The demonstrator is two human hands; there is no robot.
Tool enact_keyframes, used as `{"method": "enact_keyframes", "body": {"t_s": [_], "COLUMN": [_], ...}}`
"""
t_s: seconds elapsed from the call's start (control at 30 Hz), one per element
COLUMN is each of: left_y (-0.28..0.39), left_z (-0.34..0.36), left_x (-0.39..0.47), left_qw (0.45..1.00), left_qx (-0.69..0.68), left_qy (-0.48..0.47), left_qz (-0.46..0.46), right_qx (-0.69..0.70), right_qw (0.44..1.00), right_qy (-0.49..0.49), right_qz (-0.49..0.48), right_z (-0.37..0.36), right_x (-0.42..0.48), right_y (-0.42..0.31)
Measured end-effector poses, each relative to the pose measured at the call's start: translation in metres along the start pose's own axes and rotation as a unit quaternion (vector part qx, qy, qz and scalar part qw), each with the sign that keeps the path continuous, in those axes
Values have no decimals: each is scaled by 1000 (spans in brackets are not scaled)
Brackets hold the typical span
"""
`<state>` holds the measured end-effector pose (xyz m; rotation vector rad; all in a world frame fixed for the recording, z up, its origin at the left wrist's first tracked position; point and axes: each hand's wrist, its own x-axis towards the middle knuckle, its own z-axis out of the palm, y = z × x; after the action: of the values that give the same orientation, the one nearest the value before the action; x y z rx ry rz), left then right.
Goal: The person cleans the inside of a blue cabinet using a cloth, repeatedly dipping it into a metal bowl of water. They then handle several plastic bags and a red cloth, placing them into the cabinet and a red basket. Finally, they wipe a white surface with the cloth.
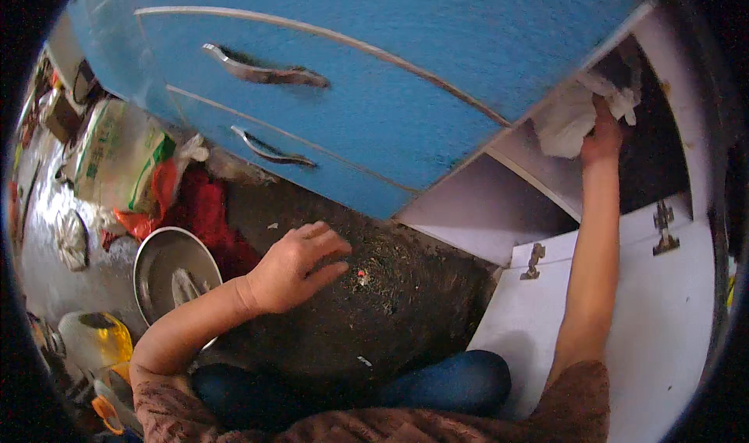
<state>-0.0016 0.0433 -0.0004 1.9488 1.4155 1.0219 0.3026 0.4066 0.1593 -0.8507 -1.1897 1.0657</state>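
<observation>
My right hand (pixel 603 133) reaches into the upper compartment of a low cabinet, its fingers closed on a crumpled white plastic bag (pixel 564 121). Part of the bag hangs over the shadowed interior. Over the dirty dark floor (pixel 409 291) hovers my left hand (pixel 301 267), empty, with fingers loosely curled and the thumb apart. The cabinet's white door (pixel 649 302) stands open under my right forearm, and two metal hinges (pixel 533 261) show along its edge. Blue drawer fronts (pixel 374 121) with curved metal handles (pixel 266 71) lie ahead of both hands.
A round metal pan (pixel 158 279) with a pale cloth-like item is left of my left hand. Near it are a red cloth (pixel 202 209), a printed sack (pixel 117 156), a knotted plastic bag (pixel 71 241) and a container with yellow contents (pixel 108 338). A divider (pixel 535 180) splits the cabinet.
</observation>
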Motion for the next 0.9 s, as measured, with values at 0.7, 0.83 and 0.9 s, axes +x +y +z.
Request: {"method": "enact_keyframes", "body": {"t_s": [0.7, 0.83, 0.9], "left_y": [-163, -179, -211], "left_z": [-48, -80, -100], "left_x": [-140, -154, -179], "left_qw": [875, 738, 667], "left_qx": [-282, -369, -306], "left_qy": [218, 424, 580], "left_qz": [-328, -373, -355], "right_qx": [-481, -487, -485], "right_qw": [874, 871, 871], "right_qy": [-44, -36, -33], "right_qz": [-62, -63, -69], "right_z": [8, 4, 3], "right_x": [93, 85, 83], "right_y": [100, 97, 96]}}
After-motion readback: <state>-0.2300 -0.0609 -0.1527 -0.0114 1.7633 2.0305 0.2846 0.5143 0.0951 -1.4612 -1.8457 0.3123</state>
